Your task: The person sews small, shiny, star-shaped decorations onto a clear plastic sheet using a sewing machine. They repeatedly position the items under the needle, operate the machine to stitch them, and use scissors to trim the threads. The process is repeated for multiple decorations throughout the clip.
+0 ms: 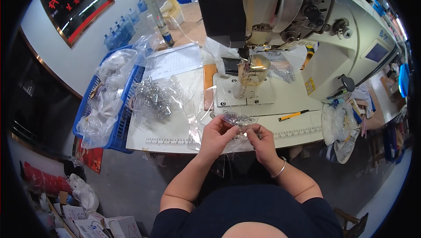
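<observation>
At the sewing table point(175, 138), both hands' fingers point(228, 129) pinch a sparkly clear strip point(239, 119).

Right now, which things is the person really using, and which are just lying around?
In use:
left hand
right hand
clear sequinned piece held by both hands
sewing machine just behind it

Lying about:
yellow pen
blue basket of clear bags
printed sheet
pile of silver trim
</observation>
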### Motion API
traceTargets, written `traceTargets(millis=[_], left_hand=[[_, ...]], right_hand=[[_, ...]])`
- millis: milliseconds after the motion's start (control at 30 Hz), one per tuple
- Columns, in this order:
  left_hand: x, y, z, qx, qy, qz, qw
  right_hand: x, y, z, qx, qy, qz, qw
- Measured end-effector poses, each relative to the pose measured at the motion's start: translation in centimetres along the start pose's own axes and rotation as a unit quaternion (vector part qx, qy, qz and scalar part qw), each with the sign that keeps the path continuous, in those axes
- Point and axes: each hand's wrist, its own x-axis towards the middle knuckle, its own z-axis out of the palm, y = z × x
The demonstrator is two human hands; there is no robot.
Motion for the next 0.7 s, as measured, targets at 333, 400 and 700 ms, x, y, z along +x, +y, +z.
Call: traceTargets(millis=[333, 400, 700], left_hand=[[0.1, 1.9, -0.5, 0.096, -0.049, -0.024, 0.994], [0.2, 2.0, -0.3, 0.071, -0.066, -0.026, 0.995], [0.9, -0.5, -1.2, -0.062, -0.062, -0.103, 0.991]], right_hand=[[2.4, -3.6, -0.6, 0.006, -0.015, -0.03, 0.999], [2.8, -3.9, -0.3, 0.001, 0.007, -0.037, 0.999], [3.4, -2.7, -0.8, -0.044, 0.037, -0.113, 0.992]])
